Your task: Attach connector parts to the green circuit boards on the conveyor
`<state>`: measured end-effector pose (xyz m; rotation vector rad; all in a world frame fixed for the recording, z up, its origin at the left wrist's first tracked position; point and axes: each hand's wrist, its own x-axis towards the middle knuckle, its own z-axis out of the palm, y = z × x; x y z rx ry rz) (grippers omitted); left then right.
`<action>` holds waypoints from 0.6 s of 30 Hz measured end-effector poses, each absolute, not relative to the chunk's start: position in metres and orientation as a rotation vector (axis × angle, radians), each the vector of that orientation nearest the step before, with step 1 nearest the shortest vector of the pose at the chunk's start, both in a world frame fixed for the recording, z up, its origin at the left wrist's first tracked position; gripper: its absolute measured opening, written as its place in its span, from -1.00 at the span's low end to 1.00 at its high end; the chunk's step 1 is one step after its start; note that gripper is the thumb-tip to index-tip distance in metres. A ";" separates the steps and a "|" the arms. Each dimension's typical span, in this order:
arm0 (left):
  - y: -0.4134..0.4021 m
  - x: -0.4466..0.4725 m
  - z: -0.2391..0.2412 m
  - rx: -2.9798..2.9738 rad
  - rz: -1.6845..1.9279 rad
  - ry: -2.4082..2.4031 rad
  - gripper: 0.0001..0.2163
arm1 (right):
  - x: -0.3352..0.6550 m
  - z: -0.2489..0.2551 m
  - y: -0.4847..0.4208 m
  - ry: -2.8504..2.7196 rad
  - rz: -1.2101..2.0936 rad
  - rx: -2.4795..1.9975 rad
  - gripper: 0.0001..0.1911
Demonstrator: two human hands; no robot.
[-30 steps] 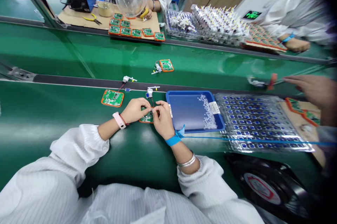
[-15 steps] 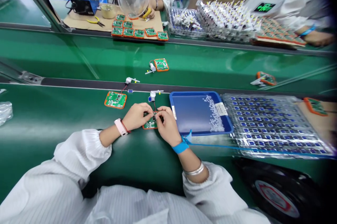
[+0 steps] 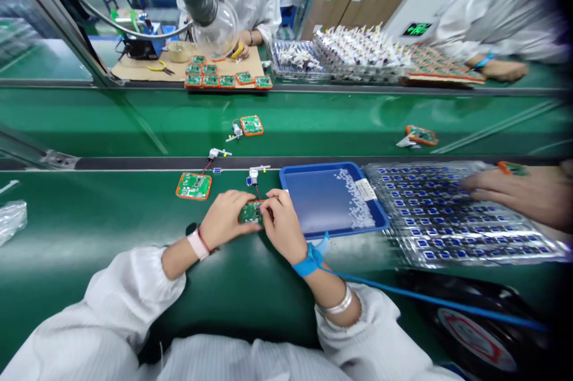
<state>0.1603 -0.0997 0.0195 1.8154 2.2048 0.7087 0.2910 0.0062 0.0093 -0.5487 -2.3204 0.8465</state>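
Observation:
A small green circuit board with an orange rim (image 3: 250,212) lies on the green bench, held from both sides. My left hand (image 3: 226,218) grips its left edge with curled fingers. My right hand (image 3: 283,223) pinches its right edge; a blue wrist strap sits on that wrist. A red and black wire runs from the board up to a small white and blue part (image 3: 253,176). A second board (image 3: 193,186) of the same kind lies to the left, wired to a white connector (image 3: 215,153).
A blue tray (image 3: 329,220) with small white pieces sits right of my hands. Beside it lies a clear blister tray of blue parts (image 3: 447,220), with another person's hand (image 3: 523,193) on it. Boards (image 3: 251,125) ride the conveyor beyond. Other workers stand across.
The view has tilted up slightly. My hands have stayed on the board, closing tighter round it. Another person's hand has come onto the blister tray at the right.

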 end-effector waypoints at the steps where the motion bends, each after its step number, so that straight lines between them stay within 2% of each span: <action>1: -0.105 0.163 0.018 1.899 0.660 2.181 -0.42 | 0.294 0.014 0.016 -2.317 0.790 -0.539 -0.86; 3: -0.110 0.167 0.017 1.990 0.580 2.149 -0.34 | 0.304 0.021 0.048 -2.296 0.645 -0.576 -0.88; 6: -0.102 0.159 0.027 1.877 0.638 2.113 -0.39 | 0.328 0.019 0.115 -2.281 0.393 -0.765 -0.91; 11: -0.066 0.095 0.069 1.371 1.220 1.932 -0.42 | 0.371 -0.003 0.183 -2.302 0.065 -1.107 -0.88; 15: -0.047 0.015 0.075 1.245 1.531 2.405 -0.36 | 0.381 -0.012 0.183 -2.329 -0.033 -1.202 -0.84; 18: -0.051 -0.040 0.050 1.174 1.422 2.730 -0.30 | 0.375 -0.010 0.178 -2.344 0.014 -1.257 -0.84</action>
